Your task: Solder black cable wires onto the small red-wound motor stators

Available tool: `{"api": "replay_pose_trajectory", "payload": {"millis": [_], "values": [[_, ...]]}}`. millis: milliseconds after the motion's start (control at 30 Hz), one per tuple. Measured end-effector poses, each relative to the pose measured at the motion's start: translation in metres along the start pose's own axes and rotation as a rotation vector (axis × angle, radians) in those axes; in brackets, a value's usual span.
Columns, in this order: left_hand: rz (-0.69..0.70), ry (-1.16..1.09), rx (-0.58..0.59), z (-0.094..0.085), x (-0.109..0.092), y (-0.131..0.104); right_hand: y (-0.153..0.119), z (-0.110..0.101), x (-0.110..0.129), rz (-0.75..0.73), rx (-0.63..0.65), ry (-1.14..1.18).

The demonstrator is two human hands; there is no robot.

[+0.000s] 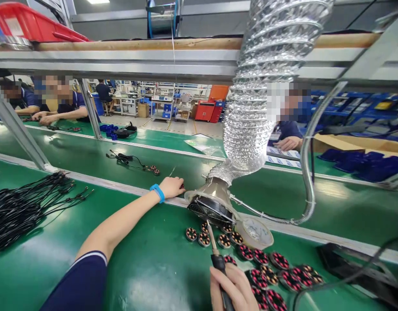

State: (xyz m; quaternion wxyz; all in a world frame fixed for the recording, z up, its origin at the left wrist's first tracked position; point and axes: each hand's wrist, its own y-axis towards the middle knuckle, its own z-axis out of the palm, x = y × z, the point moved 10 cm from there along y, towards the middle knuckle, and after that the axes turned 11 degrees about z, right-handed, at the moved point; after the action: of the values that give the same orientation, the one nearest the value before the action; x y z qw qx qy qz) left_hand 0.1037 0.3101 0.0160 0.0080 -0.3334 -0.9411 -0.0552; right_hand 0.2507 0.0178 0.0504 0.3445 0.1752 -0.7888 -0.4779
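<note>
Right hand [235, 288] grips 1 black-handled, metal-tipped soldering iron [219, 263], tip by round copper-and-black discs [203, 239] on green desk [153, 255]. Left hand [171, 187] farther, left of round black fan [209, 209]; fingers curled, can't tell if holding.

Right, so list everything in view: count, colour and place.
Duct: one, silver, hanging centre-right
Fan: one, black, below the duct
Clear disc: one, pale, beside the fan
Coil parts: over a dozen, pink-red or copper, lower right
Worktop: one, green, foreground
Cable bundle: one, black, far left
Loose cables: several, black, centre left
Stand-like device: one, black, right
Spool: one, blue-rimmed, top
Bin: one, red, top left
Carton: one, brown, right
Other people: at least four, dark tops, background
Soldering iron: one, black handle, bottom centre
Wristband: one, blue, left wrist
Left hand: one, bare, at the rail; grip unclear
Right hand: one, bare, bottom centre, holding the soldering iron
</note>
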Motion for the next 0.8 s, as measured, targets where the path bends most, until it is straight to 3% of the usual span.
{"api": "replay_pose_trajectory", "payload": {"millis": [133, 267, 367, 467, 533, 600, 667, 800], "values": [[-0.057, 0.017, 0.033, -0.012, 0.0, -0.075, 0.006, -0.004, 0.014, -0.027, 0.024, 0.033], [-0.121, -0.025, 0.05, -0.005, -0.031, -0.13, 0.012, -0.007, 0.012, 0.003, -0.002, 0.032], [-0.194, -0.15, -0.009, 0.0, -0.07, -0.147, 0.012, -0.008, 0.005, 0.035, -0.023, 0.032], [-0.147, -0.313, -0.066, 0.001, -0.112, -0.146, 0.008, -0.006, -0.004, 0.048, -0.02, 0.012], [-0.109, -0.359, -0.074, -0.001, -0.123, -0.147, 0.005, -0.004, -0.01, 0.05, -0.025, -0.017], [-0.093, -0.349, -0.049, -0.004, -0.115, -0.157, 0.002, 0.002, -0.015, 0.053, -0.007, -0.035], [-0.147, -0.256, 0.034, -0.005, -0.087, -0.177, -0.001, 0.006, -0.017, 0.052, 0.018, -0.029], [-0.459, 0.013, 0.206, -0.014, 0.013, -0.246, -0.003, 0.011, -0.006, -0.001, 0.043, -0.002]]}}
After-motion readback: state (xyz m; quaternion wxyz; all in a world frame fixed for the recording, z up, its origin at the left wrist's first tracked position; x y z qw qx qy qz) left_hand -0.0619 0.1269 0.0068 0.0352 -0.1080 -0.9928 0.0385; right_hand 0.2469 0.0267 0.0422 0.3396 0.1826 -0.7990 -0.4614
